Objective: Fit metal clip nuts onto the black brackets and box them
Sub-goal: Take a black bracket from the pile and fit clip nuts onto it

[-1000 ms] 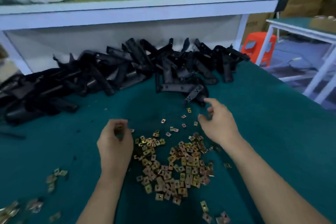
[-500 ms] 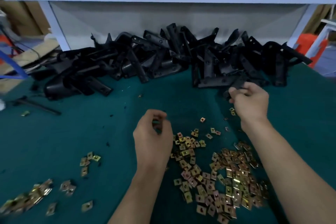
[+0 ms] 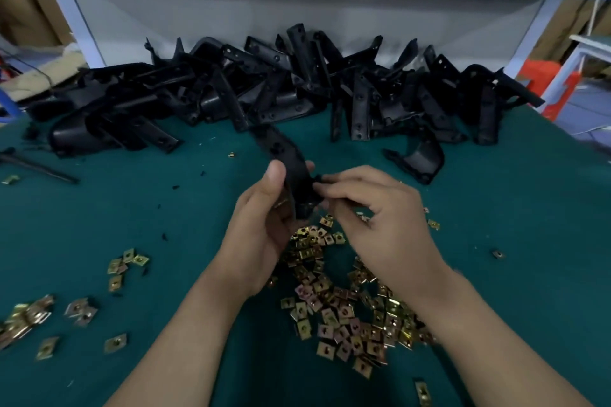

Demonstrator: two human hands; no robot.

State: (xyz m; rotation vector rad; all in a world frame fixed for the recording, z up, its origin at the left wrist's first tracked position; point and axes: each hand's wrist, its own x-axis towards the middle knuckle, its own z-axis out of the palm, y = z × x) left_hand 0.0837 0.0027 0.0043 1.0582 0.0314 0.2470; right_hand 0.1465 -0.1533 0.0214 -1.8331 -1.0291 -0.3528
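Your left hand (image 3: 261,228) is wrapped around the lower end of one black bracket (image 3: 281,149), thumb pressed on its left face, holding it tilted away from you above the table (image 3: 132,208). Your right hand (image 3: 386,225) has thumb and forefinger pinched together on the bracket's near right edge. Whether a nut sits between those fingertips is hidden, so check before you push.

The main risk is the nut going on crooked. If it meets the edge at an angle, it probably jams or springs off, and a dropped nut lands in the heap of clip nuts (image 3: 344,311) right below your hands, where you lose track of it. The bracket is held at one end only, so pushing from the right may twist it in your left palm.

Keep your right wrist off the heap, or you sweep nuts to the near right. The pile of brackets (image 3: 297,86) lies far across the table, and no box is in view, so a finished piece could get mixed back in with it.
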